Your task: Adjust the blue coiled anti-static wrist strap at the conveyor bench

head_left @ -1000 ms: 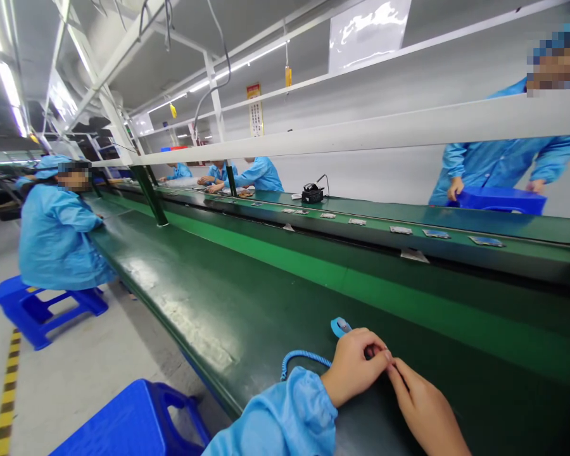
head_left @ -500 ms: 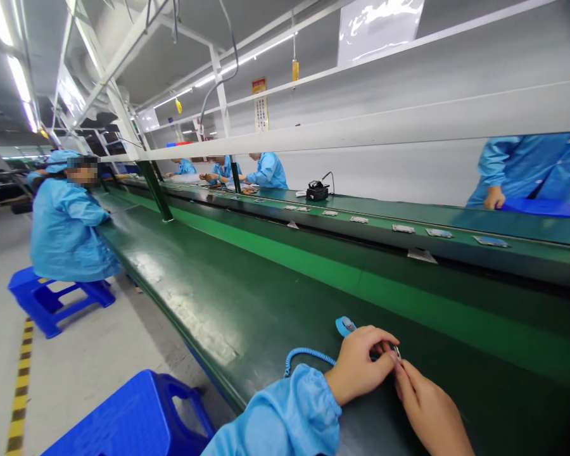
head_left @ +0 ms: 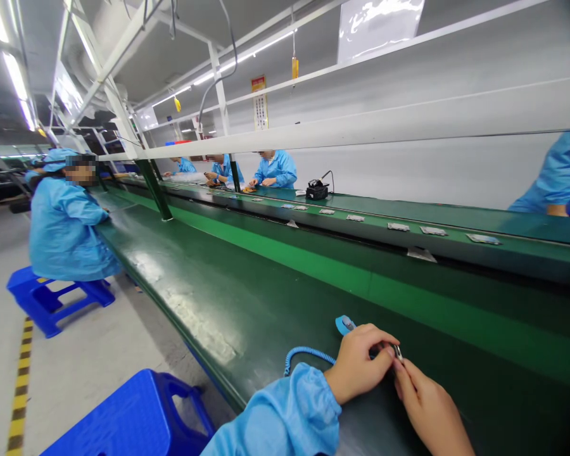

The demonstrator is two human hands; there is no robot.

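Low at the right of the head view, my left hand [head_left: 363, 362] and my right hand [head_left: 430, 402] meet fingertip to fingertip over the green bench. Between them is a small silver metal piece [head_left: 398, 352], pinched by both. It is mostly covered by fingers, so its exact kind cannot be made out. Just behind my left hand lies a light-blue wrist strap [head_left: 345, 325]. A coiled blue cord [head_left: 308, 352] curves out from behind my left hand and sleeve.
My bench [head_left: 247, 297] runs far to the left. Beyond it, a conveyor [head_left: 370, 226] carries several flat pieces; a black device [head_left: 317, 189] stands behind them. A blue stool [head_left: 123, 418] is at lower left. Co-workers in blue sit at left and beyond the line.
The flat pieces have shifted slightly left along the conveyor. The person at far right has moved right, partly out of view. My hands stay almost still, with slightly more of the metal piece showing.
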